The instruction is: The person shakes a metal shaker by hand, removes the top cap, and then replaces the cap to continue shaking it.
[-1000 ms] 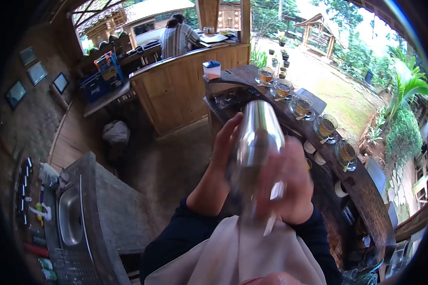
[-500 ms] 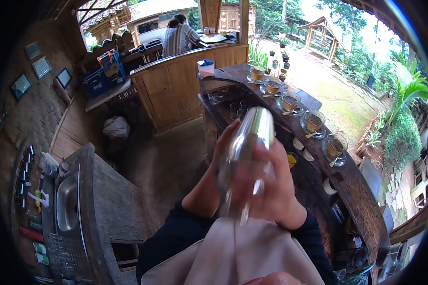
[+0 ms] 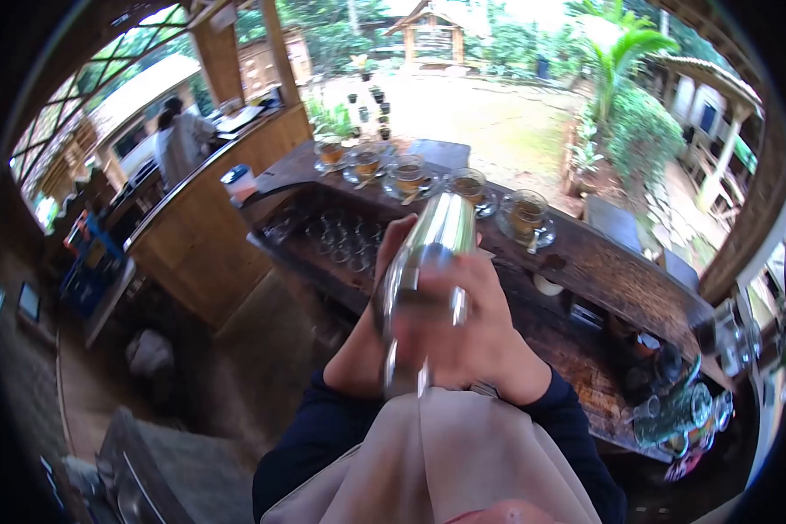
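A shiny metal cocktail shaker (image 3: 445, 225) is held up in front of my chest, tilted, with its outline smeared by motion. My right hand (image 3: 473, 319) wraps round its near side, the fingers blurred. My left hand (image 3: 391, 249) grips it from the left, and most of that hand is hidden behind the metal. Beyond the shaker, a glass cup of amber drink (image 3: 526, 215) stands on a saucer with a spoon on the wooden counter. Several more such cups run along the counter to the left, including a glass cup (image 3: 365, 162).
The dark wooden counter (image 3: 620, 262) curves round ahead and to my right. Empty glasses (image 3: 345, 240) stand on its lower shelf. A lidded plastic tub (image 3: 239, 183) sits at its left end. Glass jars (image 3: 672, 415) are at right. Another person (image 3: 182, 144) leans over a far counter.
My view has swung to the right, so the cups appear further left and the sink has mostly gone out of sight. Both hands still hold the shaker, which stays blurred.
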{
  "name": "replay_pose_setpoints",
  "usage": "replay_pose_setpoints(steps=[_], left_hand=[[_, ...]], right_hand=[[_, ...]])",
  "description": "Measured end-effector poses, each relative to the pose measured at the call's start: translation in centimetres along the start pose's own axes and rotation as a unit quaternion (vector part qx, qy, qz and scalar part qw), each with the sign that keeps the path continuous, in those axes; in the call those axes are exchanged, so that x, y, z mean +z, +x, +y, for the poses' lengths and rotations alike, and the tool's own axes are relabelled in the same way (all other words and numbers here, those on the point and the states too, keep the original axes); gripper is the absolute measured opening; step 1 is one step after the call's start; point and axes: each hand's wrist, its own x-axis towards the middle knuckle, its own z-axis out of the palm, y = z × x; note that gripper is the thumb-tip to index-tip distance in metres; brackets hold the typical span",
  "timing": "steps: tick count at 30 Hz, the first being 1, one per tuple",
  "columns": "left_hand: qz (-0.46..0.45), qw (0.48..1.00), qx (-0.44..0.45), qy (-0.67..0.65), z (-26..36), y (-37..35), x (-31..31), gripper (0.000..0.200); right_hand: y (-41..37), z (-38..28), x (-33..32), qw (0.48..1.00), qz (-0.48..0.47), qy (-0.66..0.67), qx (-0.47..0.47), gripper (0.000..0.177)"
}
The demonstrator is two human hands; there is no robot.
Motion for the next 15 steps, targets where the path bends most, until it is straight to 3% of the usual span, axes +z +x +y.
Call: replay_pose_setpoints(steps=[1, 2, 3, 4, 5, 6, 7, 8, 9, 10, 11, 12, 13, 14, 15], left_hand=[[-0.059, 0.995, -0.083, -0.019, 0.7, 0.0, 1.1, 0.063], [-0.154, 0.986, -0.026, 0.063, -0.3, 0.5, 1.0, 0.062], [-0.181, 0.973, 0.031, 0.137, -1.2, 0.6, 0.1, 0.061], [-0.209, 0.951, 0.089, 0.208, -1.8, 1.1, -1.3, 0.061], [-0.162, 0.973, 0.058, 0.151, -1.7, 2.6, -3.4, 0.061], [-0.053, 0.995, 0.017, 0.083, -2.2, 4.0, -3.0, 0.052], [-0.021, 0.999, -0.012, 0.043, -2.6, 5.8, -3.3, 0.05], [0.011, 0.999, -0.04, 0.004, -3.1, 7.7, -4.1, 0.051], [-0.019, 0.989, -0.128, -0.067, -3.7, 9.0, -5.4, 0.042], [0.262, 0.957, -0.082, 0.093, -5.3, 9.5, -3.1, 0.043], [0.115, 0.985, -0.125, 0.009, -6.1, 9.5, -2.5, 0.044], [-0.048, 0.983, -0.162, -0.077, -6.5, 10.3, -1.5, 0.045], [-0.101, 0.963, -0.236, -0.082, -6.6, 10.1, 0.0, 0.047], [-0.148, 0.936, -0.309, -0.086, -6.8, 9.9, 1.3, 0.05], [-0.174, 0.932, -0.314, -0.055, -7.1, 10.1, 1.9, 0.047]], right_hand=[[-0.2, -1.8, 0.6, 0.993, 0.106, 0.006, -0.055, 0.022], [-0.2, -2.8, 1.3, 0.971, 0.211, 0.01, -0.114, 0.021], [-0.1, -2.1, 1.1, 0.971, 0.211, -0.01, -0.114, 0.021], [-0.2, -0.9, 0.5, 0.952, 0.236, -0.014, -0.196, 0.021], [-0.5, -0.4, -0.6, 0.926, 0.256, -0.019, -0.278, 0.021], [-1.6, -2.0, -5.1, 0.998, 0.043, -0.032, -0.019, 0.024], [-2.1, -0.4, -5.9, 0.971, 0.017, -0.224, 0.086, 0.035], [-2.3, 1.3, -5.7, 0.968, 0.093, -0.177, 0.152, 0.046], [-3.8, 4.6, -6.6, 0.962, 0.133, -0.082, 0.226, 0.054], [-3.8, 4.9, -6.9, 0.913, 0.179, -0.018, 0.367, 0.054], [-4.1, 3.6, -7.4, 0.934, 0.181, -0.083, 0.296, 0.048], [-3.4, 2.3, -8.4, 0.951, 0.173, -0.151, 0.208, 0.042], [-2.5, -0.2, -9.2, 0.95, 0.169, -0.168, 0.202, 0.042], [-1.4, -3.3, -10.0, 0.961, 0.099, -0.229, 0.121, 0.033], [-0.4, -5.9, -10.3, 0.959, 0.026, -0.28, 0.042, 0.025]])
